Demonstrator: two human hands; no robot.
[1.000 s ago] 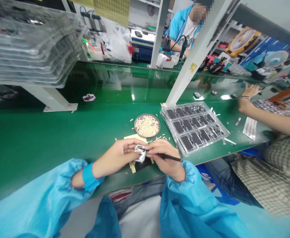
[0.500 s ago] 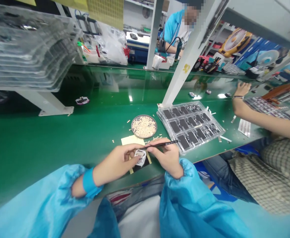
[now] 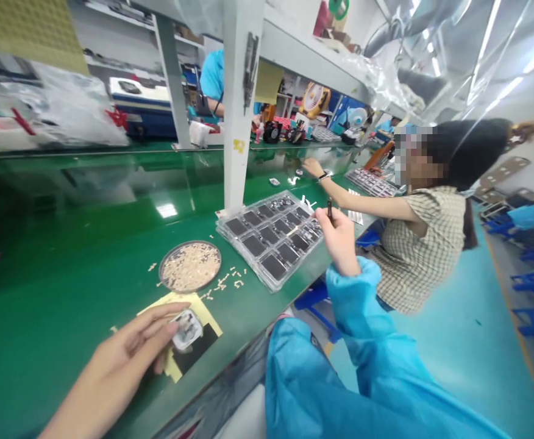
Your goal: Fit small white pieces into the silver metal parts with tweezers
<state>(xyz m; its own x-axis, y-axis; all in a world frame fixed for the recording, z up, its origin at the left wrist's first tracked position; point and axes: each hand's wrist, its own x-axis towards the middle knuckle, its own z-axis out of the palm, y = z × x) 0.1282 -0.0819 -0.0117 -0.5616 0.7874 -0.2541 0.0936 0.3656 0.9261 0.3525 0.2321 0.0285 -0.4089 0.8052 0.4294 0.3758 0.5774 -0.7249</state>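
My left hand point(image 3: 132, 347) grips a small white square frame point(image 3: 187, 330) between thumb and fingers, above a yellow-edged black pad point(image 3: 198, 350). My right hand point(image 3: 339, 235) is raised at the right front corner of the clear tray stack, its fingers closed round a dark thin tool point(image 3: 330, 209) that points up. Dark square parts and small metal pieces fill the compartments of the top clear tray point(image 3: 267, 235). Left of it sits a round dish point(image 3: 190, 266) of tiny pale pieces, with more of them scattered on the green table.
A white post point(image 3: 236, 122) rises behind the tray. At the right, a co-worker in a checked shirt point(image 3: 431, 244) reaches an arm point(image 3: 367, 202) over the table. White strips point(image 3: 307, 203) lie by the tray's back corner.
The view has turned right. My right hand has moved away from the white frame to the tray's right side, with the dark tool now upright. My left hand still holds the frame.
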